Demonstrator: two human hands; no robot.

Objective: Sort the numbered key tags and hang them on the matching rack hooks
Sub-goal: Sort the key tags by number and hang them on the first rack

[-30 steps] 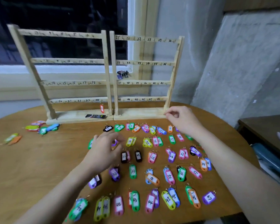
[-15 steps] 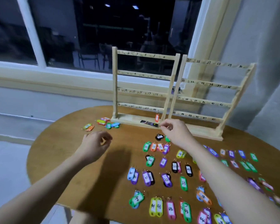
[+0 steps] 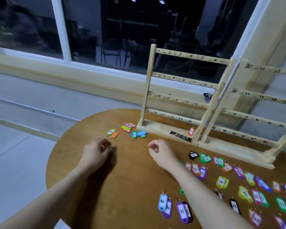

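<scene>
Two wooden racks with numbered rails stand at the back of the table, the left rack [image 3: 191,55] and the right rack [image 3: 262,96]. An orange tag [image 3: 191,131] hangs low on the left rack. Many coloured numbered key tags [image 3: 221,181] lie spread over the right of the table, a blue tag 30 [image 3: 163,202] and a purple tag 31 [image 3: 182,210] nearest me. A small pile of tags [image 3: 127,131] lies left of the rack base. My left hand [image 3: 97,151] hovers loosely curled just short of that pile. My right hand [image 3: 160,151] is curled tight, nothing visible in it.
The round wooden table [image 3: 130,179] ends close on the left, with grey floor beyond its edge. A black flat object [image 3: 180,135] lies on the left rack's base. A dark window [image 3: 139,30] and its sill run behind the racks.
My view has swung left. Both hands have left the spread tags and moved left across the table toward the small pile beside the rack base.
</scene>
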